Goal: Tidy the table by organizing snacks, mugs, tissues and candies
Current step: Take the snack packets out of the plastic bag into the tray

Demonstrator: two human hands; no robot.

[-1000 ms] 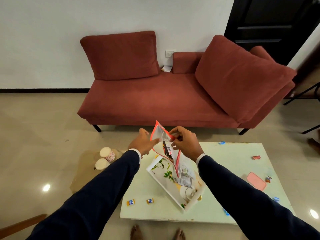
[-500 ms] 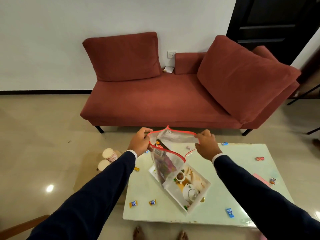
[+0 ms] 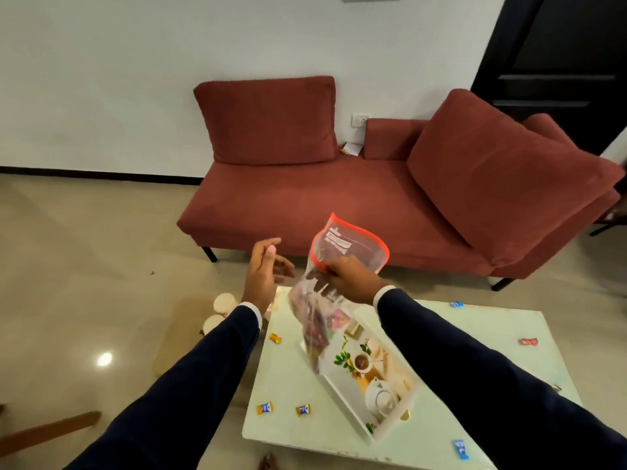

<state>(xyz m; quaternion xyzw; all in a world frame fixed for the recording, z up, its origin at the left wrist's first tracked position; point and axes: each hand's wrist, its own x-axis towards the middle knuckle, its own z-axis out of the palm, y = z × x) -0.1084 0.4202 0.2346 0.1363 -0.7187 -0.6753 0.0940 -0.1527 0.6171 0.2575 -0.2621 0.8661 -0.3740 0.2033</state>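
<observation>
A clear zip bag (image 3: 342,247) with an orange-red rim and snack packets inside hangs over the table. My right hand (image 3: 351,279) grips it just below its open mouth. My left hand (image 3: 263,271) is apart from the bag on its left, fingers spread and holding nothing. Under the bag lies a white tray (image 3: 353,407) printed with a teapot and leaves. Wrapped candies lie scattered on the pale green table (image 3: 458,351): a gold candy (image 3: 276,338), two orange-blue candies (image 3: 264,408) (image 3: 303,410), blue candies (image 3: 459,448) (image 3: 456,303) and a red candy (image 3: 528,341).
Two paper cups (image 3: 224,302) stand on a low surface left of the table. A red sofa (image 3: 305,205) with large cushions sits behind the table against the wall. A dark door (image 3: 556,62) is at the back right. Bare tiled floor lies to the left.
My left hand has let go of the bag's rim and drawn away to the left. My right hand now holds the bag alone, below its mouth.
</observation>
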